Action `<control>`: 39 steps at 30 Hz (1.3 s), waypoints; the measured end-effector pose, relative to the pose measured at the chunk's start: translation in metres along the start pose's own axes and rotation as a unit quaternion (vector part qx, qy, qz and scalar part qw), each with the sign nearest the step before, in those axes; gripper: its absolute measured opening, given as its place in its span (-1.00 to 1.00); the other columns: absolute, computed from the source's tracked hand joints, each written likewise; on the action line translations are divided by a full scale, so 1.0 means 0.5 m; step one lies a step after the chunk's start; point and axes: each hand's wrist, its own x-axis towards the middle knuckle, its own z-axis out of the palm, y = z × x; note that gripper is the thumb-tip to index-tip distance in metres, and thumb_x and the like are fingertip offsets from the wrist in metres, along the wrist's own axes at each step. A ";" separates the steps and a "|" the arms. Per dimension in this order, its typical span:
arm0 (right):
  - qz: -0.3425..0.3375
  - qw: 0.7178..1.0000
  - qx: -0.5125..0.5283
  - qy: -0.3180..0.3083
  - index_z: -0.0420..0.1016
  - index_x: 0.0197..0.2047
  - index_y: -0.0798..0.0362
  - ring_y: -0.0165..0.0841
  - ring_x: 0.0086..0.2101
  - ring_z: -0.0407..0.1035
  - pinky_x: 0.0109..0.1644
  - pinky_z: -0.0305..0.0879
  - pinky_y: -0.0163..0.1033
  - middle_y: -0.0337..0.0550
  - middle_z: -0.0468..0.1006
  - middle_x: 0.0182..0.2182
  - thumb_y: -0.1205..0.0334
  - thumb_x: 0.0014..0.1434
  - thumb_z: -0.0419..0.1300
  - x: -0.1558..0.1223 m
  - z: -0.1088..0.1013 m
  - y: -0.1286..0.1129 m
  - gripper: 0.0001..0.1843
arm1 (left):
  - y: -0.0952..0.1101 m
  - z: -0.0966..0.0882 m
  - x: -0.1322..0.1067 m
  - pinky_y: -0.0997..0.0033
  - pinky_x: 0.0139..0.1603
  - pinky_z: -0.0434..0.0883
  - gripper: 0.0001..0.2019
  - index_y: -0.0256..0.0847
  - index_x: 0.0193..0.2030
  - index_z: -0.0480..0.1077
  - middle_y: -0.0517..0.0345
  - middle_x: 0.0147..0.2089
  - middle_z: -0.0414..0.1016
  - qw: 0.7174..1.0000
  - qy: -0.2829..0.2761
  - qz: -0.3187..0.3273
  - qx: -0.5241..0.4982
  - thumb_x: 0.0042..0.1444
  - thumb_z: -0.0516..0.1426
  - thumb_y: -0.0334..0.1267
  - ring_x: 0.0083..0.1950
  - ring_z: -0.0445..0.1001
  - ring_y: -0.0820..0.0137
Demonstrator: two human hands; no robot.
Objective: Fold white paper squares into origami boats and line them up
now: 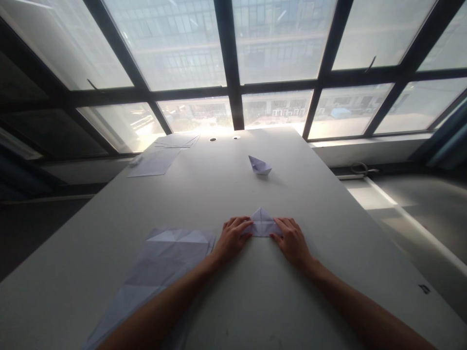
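Evidently light and thin, the folded paper [261,226] lies flat on the tabletop [204,199] between the 2 hands, its peak pointing far and its long straight edge near. Layers should make it springy along that edge, while the peak and creases probably crumple easily, so a gentle hold at the 2 lower ends looks safest. The left hand [234,236] is partly curled, thumb and fingers on the paper's left end; the right hand [292,239] mirrors it on the right end. How hard either presses I cannot tell. Just left, partly behind the left forearm, lies creased paper [160,265], likely just as soft. Beyond the peak, a paper boat [260,167] stands well apart, and flat sheets [155,164] lie at the far left, before the windows [279,41].
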 end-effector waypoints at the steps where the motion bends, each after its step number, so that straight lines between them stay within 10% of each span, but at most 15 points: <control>1: 0.002 1.000 0.002 -0.001 0.37 0.22 0.06 -0.10 0.02 0.29 0.12 0.24 -0.04 0.03 0.49 0.03 0.25 0.23 0.18 0.000 -0.001 0.000 -0.52 | -0.001 0.000 0.000 0.09 0.21 0.29 -0.64 -0.01 0.14 0.42 0.09 0.19 0.42 1.000 0.002 -0.002 -0.009 0.20 0.17 -0.31 0.20 0.33 0.20; 14: 0.012 0.999 0.029 0.013 0.24 0.30 0.03 -0.10 0.03 0.31 0.11 0.21 -0.02 0.01 0.49 0.06 0.18 0.17 0.25 0.003 0.004 0.009 -0.36 | 0.007 -0.010 -0.003 0.22 0.17 0.39 -0.57 0.01 0.21 0.34 0.03 0.19 0.30 0.990 0.013 0.017 -0.139 0.19 0.18 -0.33 0.11 0.43 0.25; 22: 0.018 0.991 0.110 0.069 0.51 -0.04 0.04 -0.16 -0.12 0.41 0.01 0.28 -0.07 -0.02 0.58 -0.16 0.20 0.26 0.11 0.007 0.009 0.021 -0.74 | 0.010 -0.006 -0.003 0.19 0.21 0.37 -0.60 0.00 0.24 0.31 0.00 0.20 0.31 0.986 0.044 0.038 -0.158 0.27 0.13 -0.23 0.17 0.37 0.25; 39: 0.008 0.979 0.170 0.110 0.46 -0.34 0.03 -0.22 -0.27 0.35 -0.14 0.25 -0.15 -0.11 0.51 -0.38 0.06 0.31 0.07 0.024 -0.011 0.044 -0.72 | -0.015 -0.013 0.022 0.42 -0.19 0.41 -0.62 -0.27 0.00 0.44 0.05 -0.20 0.59 0.898 0.101 -0.174 -0.391 0.25 0.09 0.00 -0.24 0.50 0.37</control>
